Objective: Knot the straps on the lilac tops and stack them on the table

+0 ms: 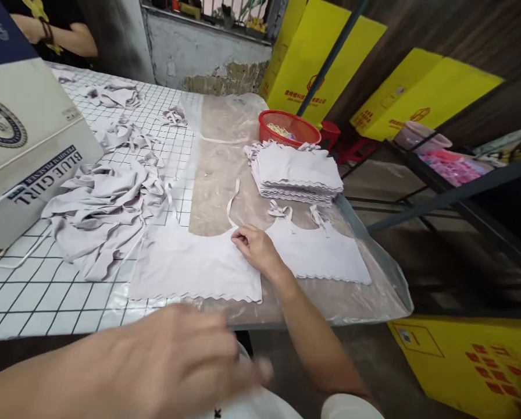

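Observation:
A pale lilac-grey camisole top (191,262) with thin straps and a scalloped hem lies spread flat on the plastic-covered table. My right hand (256,247) pinches it where the right-hand strap (231,206) joins the neckline. My left hand (177,361) hangs in the foreground, nearer to me than the table edge, and motion blur smears its fingers. A second camisole (321,250) lies flat to the right, its straps gathered in small loops, partly behind my right hand and wrist. Behind it rises a neat stack of the same tops (298,169).
A loose heap of lilac-grey garments (107,203) lies left, beside a white carton (34,139). A red basket (289,125) with small pieces stands behind the stack. A metal rack (452,186) and yellow boxes (321,58) are on the right. Another person's arm (72,41) shows far left.

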Demonstrator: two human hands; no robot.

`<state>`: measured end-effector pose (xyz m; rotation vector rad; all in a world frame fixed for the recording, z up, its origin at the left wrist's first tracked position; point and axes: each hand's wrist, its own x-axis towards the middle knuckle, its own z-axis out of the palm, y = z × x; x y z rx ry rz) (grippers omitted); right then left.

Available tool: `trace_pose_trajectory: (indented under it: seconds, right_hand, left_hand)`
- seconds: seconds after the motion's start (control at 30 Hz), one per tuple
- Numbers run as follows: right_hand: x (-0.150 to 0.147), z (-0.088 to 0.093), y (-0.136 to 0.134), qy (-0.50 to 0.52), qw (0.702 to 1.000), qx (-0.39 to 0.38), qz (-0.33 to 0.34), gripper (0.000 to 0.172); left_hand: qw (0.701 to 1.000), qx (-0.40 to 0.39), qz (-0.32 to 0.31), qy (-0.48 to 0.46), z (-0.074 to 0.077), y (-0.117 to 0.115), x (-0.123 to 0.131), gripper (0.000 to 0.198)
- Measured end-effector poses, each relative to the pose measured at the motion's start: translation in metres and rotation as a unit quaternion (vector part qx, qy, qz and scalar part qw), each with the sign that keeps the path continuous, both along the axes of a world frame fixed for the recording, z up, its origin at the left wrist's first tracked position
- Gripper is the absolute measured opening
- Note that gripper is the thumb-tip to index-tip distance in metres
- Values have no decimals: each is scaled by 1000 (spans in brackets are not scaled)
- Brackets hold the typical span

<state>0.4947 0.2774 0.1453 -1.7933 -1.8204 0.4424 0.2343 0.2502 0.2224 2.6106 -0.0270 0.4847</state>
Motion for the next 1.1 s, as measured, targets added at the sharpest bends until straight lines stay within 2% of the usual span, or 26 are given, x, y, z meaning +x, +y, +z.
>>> trace_pose_trajectory:
  seconds: [0.07,0.13,0.23,0.3,0.33,0.4,0.5,0.67,0.8,0.97,1.1]
  right_hand:
    - [5,-4,13,25,999,-19,-8,12]
    - [10,-5,21,36,998,-38,-31,11]
    - [12,-5,24,51,996,-70,-21,10]
    - [9,-7,23,58,993,-101,7,9]
    - [7,-9,22,55,992,-116,14,9]
    - [5,-14,21,41,989,-139,18,10]
    - [6,-19,21,53,987,-147,38,12]
    - [13,-18,16,202,965,-155,67,14]
    - [16,-23,17,297,945,-136,29,17]
    - [18,-31,20,293,948,-121,-13,17]
    - [20,-28,19,278,953,-118,-5,15]
  left_hand:
    - [999,24,6,34,-18,26,24,25]
    - [994,47,51,81,-45,51,45,19]
    - [976,-7,198,95,-83,81,61,17]
    - [954,-64,282,81,-99,93,64,15]
    - [946,-84,304,75,-104,97,65,12]
    - [941,-110,314,66,-110,102,66,4]
    - [941,-131,308,55,-113,103,72,17]
    - [938,-162,299,71,-112,104,85,24]
    - [939,-165,282,108,-109,106,93,15]
    - [937,-182,277,114,-112,107,100,5]
    - [935,-198,275,105,-112,108,99,13]
